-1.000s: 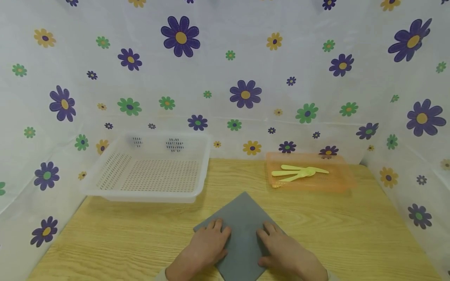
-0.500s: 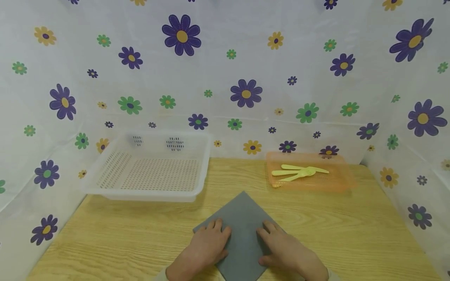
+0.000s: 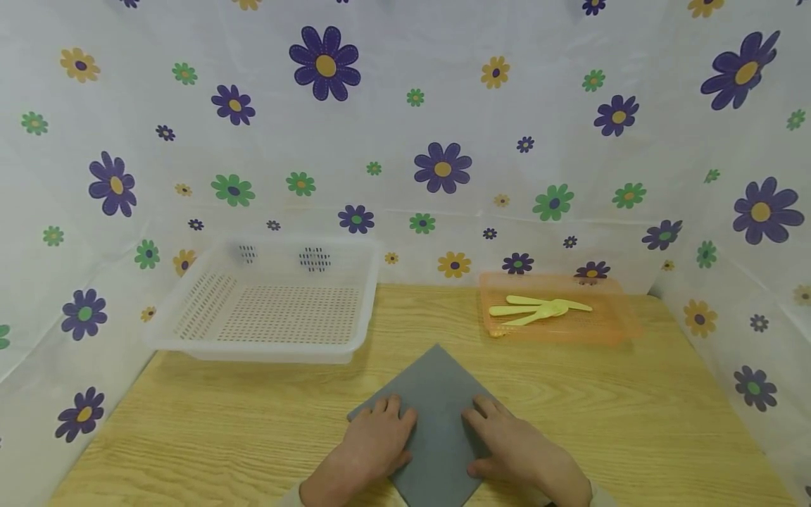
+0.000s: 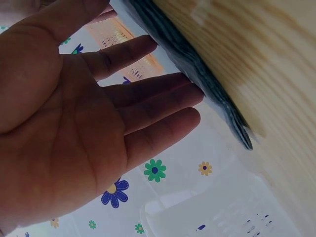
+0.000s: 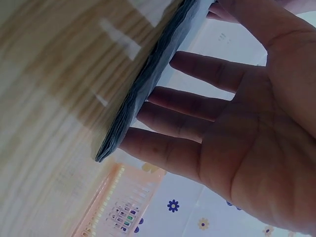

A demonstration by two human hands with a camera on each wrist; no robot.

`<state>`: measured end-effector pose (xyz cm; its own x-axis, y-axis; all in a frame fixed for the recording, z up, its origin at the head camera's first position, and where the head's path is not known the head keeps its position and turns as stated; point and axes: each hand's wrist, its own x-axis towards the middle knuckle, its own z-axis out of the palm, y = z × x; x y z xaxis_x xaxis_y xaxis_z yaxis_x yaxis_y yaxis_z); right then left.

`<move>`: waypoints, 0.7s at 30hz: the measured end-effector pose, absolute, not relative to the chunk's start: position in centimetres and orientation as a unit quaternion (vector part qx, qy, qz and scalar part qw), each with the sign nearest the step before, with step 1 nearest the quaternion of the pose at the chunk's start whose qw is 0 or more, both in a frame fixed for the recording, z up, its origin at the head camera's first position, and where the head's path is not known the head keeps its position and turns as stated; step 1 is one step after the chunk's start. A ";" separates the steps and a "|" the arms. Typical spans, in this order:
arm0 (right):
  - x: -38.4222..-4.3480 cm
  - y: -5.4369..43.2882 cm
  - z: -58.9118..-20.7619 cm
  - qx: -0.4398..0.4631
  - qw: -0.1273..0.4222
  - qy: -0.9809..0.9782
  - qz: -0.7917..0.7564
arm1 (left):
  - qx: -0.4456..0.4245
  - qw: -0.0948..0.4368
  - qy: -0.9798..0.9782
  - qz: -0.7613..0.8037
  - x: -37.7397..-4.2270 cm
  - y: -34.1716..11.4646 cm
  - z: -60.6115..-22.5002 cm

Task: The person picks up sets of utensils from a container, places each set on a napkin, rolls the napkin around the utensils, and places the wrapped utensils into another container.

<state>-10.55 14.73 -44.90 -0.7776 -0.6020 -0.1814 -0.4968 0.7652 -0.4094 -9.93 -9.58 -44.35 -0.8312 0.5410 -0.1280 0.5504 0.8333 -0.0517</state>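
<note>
Both hands lie flat on a flat grey square mat (image 3: 437,415) turned corner-on upon the pale wooden tabletop (image 3: 633,422) — left hand (image 3: 374,443) on its left half, right hand (image 3: 516,451) on its right, fingers (image 4: 163,98) straight, slightly spread, gripping nothing. Beyond the left fingertips sits a white perforated plastic basket (image 3: 272,303); beyond the right, an orange mesh tray (image 3: 557,320) holding yellow plastic utensils (image 3: 538,310). Uneven pressing could probably make the thin mat slide or buckle on the smooth wood.

Matt grey mat (image 3: 437,401), foam-like; glossy wood-grain table (image 3: 633,415); perforated translucent plastic baskets, white (image 3: 272,303) and orange (image 3: 557,317).
</note>
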 end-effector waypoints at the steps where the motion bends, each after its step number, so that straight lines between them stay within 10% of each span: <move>1: -10.5 14.7 -44.9 -0.296 0.153 0.927 -0.172 | 0.285 0.055 0.956 -0.042 -9.9 -9.6 -44.4; 21: -10.6 14.6 -45.0 -0.296 0.152 0.930 -0.158 | 0.270 0.102 0.957 -0.004 -10.3 -9.7 -44.4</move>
<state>-10.57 14.61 -44.98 -0.7782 -0.5991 -0.1882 -0.5033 0.7743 -0.3835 -10.31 -9.72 -44.37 -0.8334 0.5161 -0.1979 0.5178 0.8542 0.0472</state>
